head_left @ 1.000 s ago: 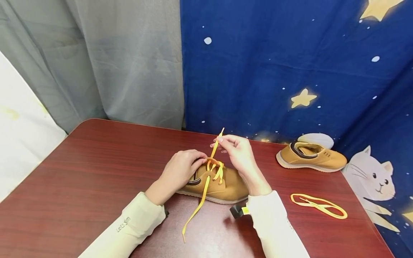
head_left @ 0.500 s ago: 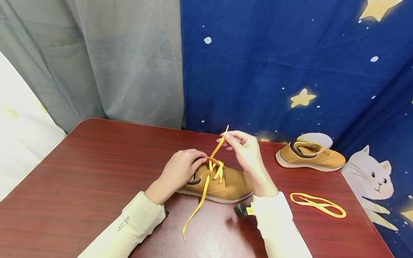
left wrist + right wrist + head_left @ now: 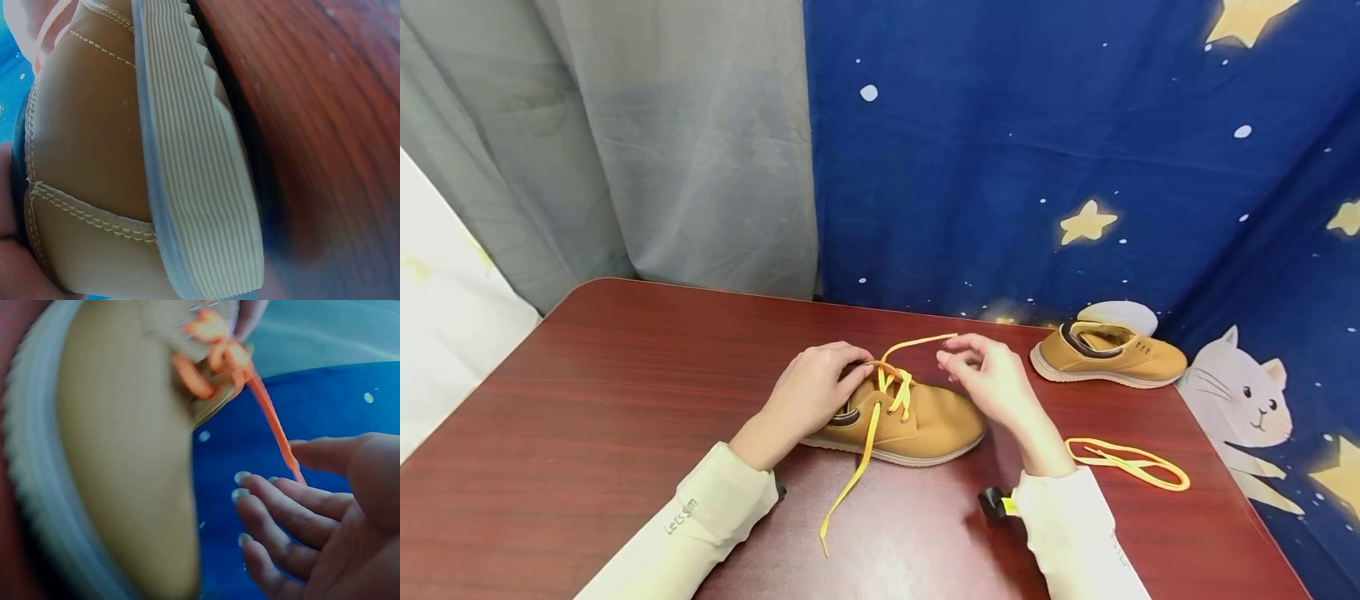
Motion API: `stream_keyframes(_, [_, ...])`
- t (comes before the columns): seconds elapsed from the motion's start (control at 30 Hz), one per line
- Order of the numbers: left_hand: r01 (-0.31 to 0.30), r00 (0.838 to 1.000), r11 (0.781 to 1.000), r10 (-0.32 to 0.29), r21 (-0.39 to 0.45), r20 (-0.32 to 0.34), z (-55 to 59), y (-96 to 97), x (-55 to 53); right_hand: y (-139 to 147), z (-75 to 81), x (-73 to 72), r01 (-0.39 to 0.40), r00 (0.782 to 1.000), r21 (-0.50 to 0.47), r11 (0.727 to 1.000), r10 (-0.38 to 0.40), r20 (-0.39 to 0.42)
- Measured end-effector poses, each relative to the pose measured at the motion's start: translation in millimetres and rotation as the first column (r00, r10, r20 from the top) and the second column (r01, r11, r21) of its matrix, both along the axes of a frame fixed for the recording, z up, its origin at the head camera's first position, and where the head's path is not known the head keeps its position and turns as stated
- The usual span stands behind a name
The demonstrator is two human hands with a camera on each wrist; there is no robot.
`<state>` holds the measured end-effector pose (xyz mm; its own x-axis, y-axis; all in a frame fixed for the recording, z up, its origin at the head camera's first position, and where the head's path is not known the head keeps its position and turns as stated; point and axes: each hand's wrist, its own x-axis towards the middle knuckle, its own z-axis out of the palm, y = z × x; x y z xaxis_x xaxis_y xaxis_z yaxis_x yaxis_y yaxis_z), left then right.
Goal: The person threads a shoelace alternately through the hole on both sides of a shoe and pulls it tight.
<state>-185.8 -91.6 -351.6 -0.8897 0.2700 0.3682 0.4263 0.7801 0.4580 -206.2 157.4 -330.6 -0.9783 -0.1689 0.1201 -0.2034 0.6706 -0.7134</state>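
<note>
A tan lace-up shoe (image 3: 940, 417) stands on the table with its toe to the right. My left hand (image 3: 816, 387) lies over its opening, thumb and fingertips pinching the top of the shoe's tongue (image 3: 887, 367). One end of the yellow shoelace (image 3: 917, 342) arcs up from the tongue towards my right hand (image 3: 992, 375). In the right wrist view that lace end (image 3: 275, 425) lies against the thumb tip, while the other fingers are loosely spread apart from it. The other lace end (image 3: 853, 479) hangs over the near side onto the table. The left wrist view shows the shoe's heel and ribbed sole (image 3: 194, 156).
A second tan shoe (image 3: 1138, 362), without a lace in its eyelets, stands at the table's back right. In front of it lies a coiled yellow shoelace (image 3: 1150, 475). Grey (image 3: 700, 150) and blue star-patterned curtains (image 3: 962, 167) hang behind the table (image 3: 625, 400).
My right hand has drawn the lace end up and right, then lowered as its pinch loosened, leaving the lace slack and curved. The left hand keeps hold of the tongue.
</note>
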Motion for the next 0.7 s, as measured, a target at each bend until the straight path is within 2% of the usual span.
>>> stream_keyframes(0.13, [-0.021,1.0,1.0,0.021,-0.011,0.014,-1.9,-2.9,-0.9,7,-12.2,5.9,-0.059,0.998,0.1,0.993,0.057,0.018])
stream_keyframes(0.23, [-0.016,1.0,1.0,0.016,-0.008,0.003,-3.7,-3.4,-1.9,12,-17.1,11.4,-0.123,0.992,0.172,0.978,0.125,0.0])
stream_keyframes(0.37, [-0.01,1.0,1.0,0.01,0.001,-0.013,-4.0,-3.0,-2.8,12,-16.4,18.2,-0.207,0.976,0.263,0.942,0.218,-0.012])
stream_keyframes(0.43, [0.004,1.0,1.0,-0.003,-0.016,0.003,-3.0,-3.3,-2.8,11,-14.7,21.2,-0.236,0.969,0.304,0.923,0.247,0.005])
stream_keyframes(0.57, [0.095,0.991,0.99,-0.085,-0.1,0.101,2.8,-8.7,-0.8,7,-14.7,27.6,-0.25,0.967,0.421,0.872,0.249,0.06])
stream_keyframes(0.63, [0.164,0.976,0.977,-0.139,-0.14,0.169,7.4,-14.4,1.0,6,-16.6,30.2,-0.243,0.969,0.484,0.841,0.231,0.085])
stream_keyframes(0.7, [0.228,0.953,0.96,-0.186,-0.163,0.238,12.3,-20.8,2.5,5,-19.1,32.3,-0.226,0.974,0.53,0.817,0.204,0.1])
